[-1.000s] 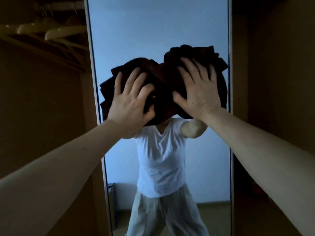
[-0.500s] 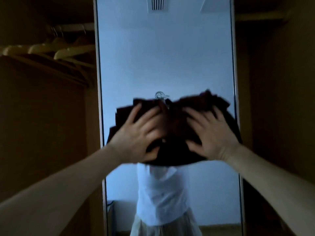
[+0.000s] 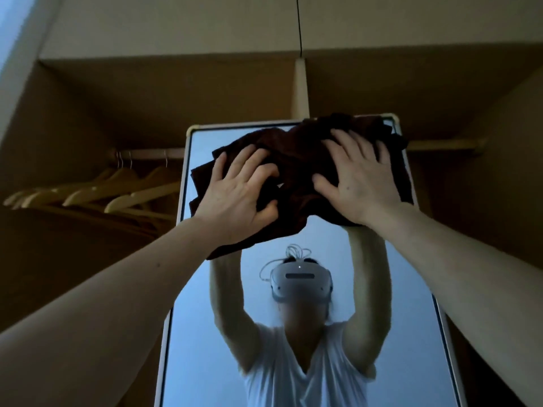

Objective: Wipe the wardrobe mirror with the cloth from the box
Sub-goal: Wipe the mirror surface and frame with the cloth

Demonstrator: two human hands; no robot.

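Dark brown cloth (image 3: 293,160) lies bunched against the top of the wardrobe mirror (image 3: 202,304), and the coming stroke turns on how it sits there.

Far left, pale wooden hangers (image 3: 117,192) hang from a rail (image 3: 141,154) inside the wardrobe, well apart from the work. Just inside the mirror's left edge a strip of glass shows bare, running up to the top left corner.

Next comes the left hand (image 3: 238,198), set on the lower left part of the cloth. Its fingers are spread and a little bent, with the tips pressing into the folds and the thumb tucked against the fabric below. It appears to push the cloth rather than clutch it.

The cloth's long axis runs across the mirror, low on the left and climbing to the right. A loose flap hangs beneath the left wrist.

The right hand (image 3: 358,183) sits higher, with its fingers splayed nearly straight and the palm flat on the cloth. Above its fingertips the fabric reaches the mirror's top edge and covers the top right corner, overlapping the frame on that side.

So the cloth lies under both palms and can go no higher. The right hand is the nearer one to the top right corner, the left to the uncovered left edge. Bare glass lies leftward and, mostly, below. The next sweep probably has to run sideways to the top left corner or straight down, with both palms keeping the bundle flat so that the hanging flap does not fold under.
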